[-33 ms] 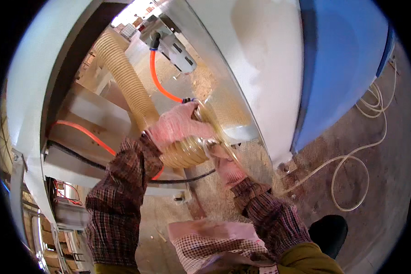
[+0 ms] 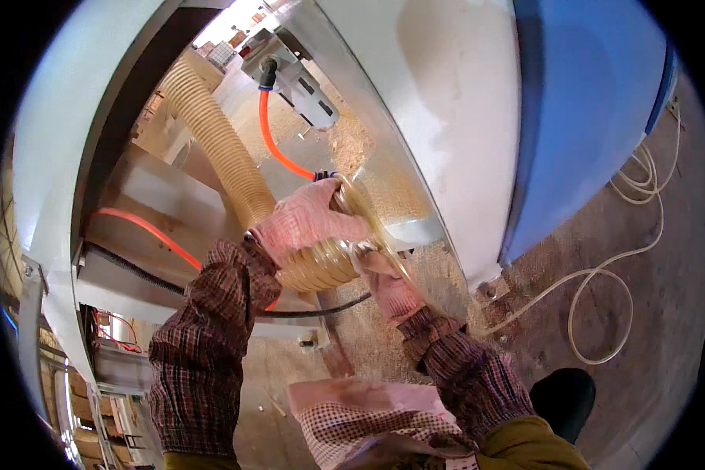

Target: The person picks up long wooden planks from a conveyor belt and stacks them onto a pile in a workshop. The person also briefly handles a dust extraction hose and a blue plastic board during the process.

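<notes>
Apron, 1, checked and pink [image 2: 360, 427]; shown at the lower edge, with 1 dark shoe [image 2: 564, 399] to its right.

Sleeves, 2, dark plaid [image 2: 196, 368]; worn over both forearms, with olive cloth seen below.

Hands, 2, in pink knitted gloves. The left hand [image 2: 309, 219] is curled over a clear tube [image 2: 360, 202], which is grasped beneath the fingers. The right hand [image 2: 392, 290] is placed just below and to the right, against the same tubing; its fingertips are partly hidden, and whether anything is gripped by them cannot be told.

Amber ringed section [image 2: 321, 265], 1, glossy; set under the left hand. Whether it is formed of wound tube or of ribbed hose cannot be told.

Black cable [image 2: 317, 313], 1; passed behind the left sleeve.

Orange tubes, 2: 1 at left [image 2: 153, 229], partly covered by the left sleeve; 1 upper [image 2: 267, 129], run between a dark fitting [image 2: 323, 175] beside the left hand and a pale cylindrical unit [image 2: 309, 98].

Ribbed hose [image 2: 215, 125], 1, tan; slanted behind the left hand.

Panels, 2: white [image 2: 454, 117] and blue [image 2: 580, 117], at right.

Floor [image 2: 540, 345]: strewn with sawdust in places; pale tubing is laid in loops at right.
</notes>
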A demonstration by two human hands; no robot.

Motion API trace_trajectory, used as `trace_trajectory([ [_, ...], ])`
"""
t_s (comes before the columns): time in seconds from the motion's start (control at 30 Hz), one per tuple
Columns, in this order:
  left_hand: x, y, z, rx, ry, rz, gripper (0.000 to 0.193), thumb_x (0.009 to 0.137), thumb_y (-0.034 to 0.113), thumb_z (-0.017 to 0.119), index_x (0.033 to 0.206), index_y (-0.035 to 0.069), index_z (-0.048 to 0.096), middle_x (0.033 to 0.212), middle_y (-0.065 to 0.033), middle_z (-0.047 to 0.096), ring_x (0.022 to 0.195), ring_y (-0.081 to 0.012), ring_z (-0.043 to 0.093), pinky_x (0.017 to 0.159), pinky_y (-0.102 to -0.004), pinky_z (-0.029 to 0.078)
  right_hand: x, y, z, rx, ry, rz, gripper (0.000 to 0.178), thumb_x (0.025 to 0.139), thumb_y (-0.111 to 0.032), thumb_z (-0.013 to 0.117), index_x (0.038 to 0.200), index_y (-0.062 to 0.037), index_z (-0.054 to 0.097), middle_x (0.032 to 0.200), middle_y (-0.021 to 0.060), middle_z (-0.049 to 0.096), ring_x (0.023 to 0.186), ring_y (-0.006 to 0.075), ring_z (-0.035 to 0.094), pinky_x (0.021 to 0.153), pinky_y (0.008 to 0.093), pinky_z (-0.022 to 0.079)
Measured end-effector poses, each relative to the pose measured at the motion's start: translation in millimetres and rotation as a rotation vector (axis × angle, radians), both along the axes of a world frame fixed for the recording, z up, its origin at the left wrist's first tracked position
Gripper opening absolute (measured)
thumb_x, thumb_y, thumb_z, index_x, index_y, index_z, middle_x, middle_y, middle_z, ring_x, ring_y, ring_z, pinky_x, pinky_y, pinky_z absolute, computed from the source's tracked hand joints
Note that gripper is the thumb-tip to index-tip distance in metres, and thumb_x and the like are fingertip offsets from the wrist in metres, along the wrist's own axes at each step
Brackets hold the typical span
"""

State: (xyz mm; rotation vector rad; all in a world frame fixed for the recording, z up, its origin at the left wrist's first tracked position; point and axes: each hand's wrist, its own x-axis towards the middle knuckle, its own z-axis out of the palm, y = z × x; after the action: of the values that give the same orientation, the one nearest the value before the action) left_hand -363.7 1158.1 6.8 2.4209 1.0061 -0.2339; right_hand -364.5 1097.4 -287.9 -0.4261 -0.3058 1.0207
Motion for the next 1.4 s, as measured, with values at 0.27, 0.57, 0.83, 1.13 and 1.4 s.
trace_trajectory([
  [0.27, 12.1, -9.6, 11.2, 0.189, 0.109, -0.103, 0.089, 0.057, 0.051, 0.085, 0.124, -0.001, 0.057, 0.112, -0.0187, 0.068, 0.108, -0.0288, 0.065, 0.094, -0.0366, 0.050, 9.7, -26.5, 25.0, -0.027, 0.161, 0.225, 0.044, 0.085, -0.013, 0.074, 0.124, -0.0034, 0.058, 0.120, 0.0045, 0.062, 0.109, 0.0188, 0.061, 0.097, 0.0323, 0.047],
  [0.57, 4.0, 59.6, -31.8, -0.244, -0.041, -0.147, 0.091, 0.056, 0.048, 0.089, 0.126, -0.001, 0.057, 0.107, -0.0147, 0.070, 0.100, -0.0250, 0.067, 0.088, -0.0340, 0.052, 35.6, -63.1, 146.1, 0.040, 0.103, 0.181, 0.048, 0.084, -0.016, 0.075, 0.127, -0.0025, 0.059, 0.123, 0.0048, 0.064, 0.116, 0.0191, 0.058, 0.105, 0.0364, 0.043],
  [0.83, -10.3, 51.3, -35.2, -0.060, -0.022, -0.038, 0.095, 0.059, 0.052, 0.084, 0.131, -0.001, 0.054, 0.112, -0.0183, 0.067, 0.102, -0.0264, 0.067, 0.087, -0.0355, 0.053, 40.3, -61.5, 151.5, 0.141, 0.083, 0.197, 0.049, 0.085, -0.015, 0.073, 0.130, -0.0049, 0.056, 0.122, 0.0038, 0.063, 0.117, 0.0169, 0.058, 0.104, 0.0357, 0.043],
  [1.13, 19.8, -28.7, 4.2, 0.348, 0.224, -0.040, 0.101, 0.054, 0.057, 0.082, 0.129, -0.003, 0.049, 0.115, -0.0200, 0.064, 0.110, -0.0331, 0.063, 0.094, -0.0388, 0.051, 34.1, -11.8, 4.6, 0.173, -0.067, 0.247, 0.040, 0.086, -0.011, 0.069, 0.123, -0.0028, 0.057, 0.108, 0.0043, 0.065, 0.099, 0.0156, 0.063, 0.082, 0.0291, 0.051],
  [1.4, 22.9, -12.1, 2.7, 0.272, 0.397, -0.081, 0.098, 0.055, 0.060, 0.081, 0.125, -0.003, 0.052, 0.122, -0.0208, 0.060, 0.116, -0.0322, 0.060, 0.097, -0.0391, 0.050, -12.0, -7.8, 26.3, -0.047, 0.216, -0.117, 0.025, 0.089, -0.010, 0.064, 0.112, -0.0009, 0.058, 0.094, 0.0101, 0.064, 0.081, 0.0189, 0.064, 0.064, 0.0300, 0.053],
])
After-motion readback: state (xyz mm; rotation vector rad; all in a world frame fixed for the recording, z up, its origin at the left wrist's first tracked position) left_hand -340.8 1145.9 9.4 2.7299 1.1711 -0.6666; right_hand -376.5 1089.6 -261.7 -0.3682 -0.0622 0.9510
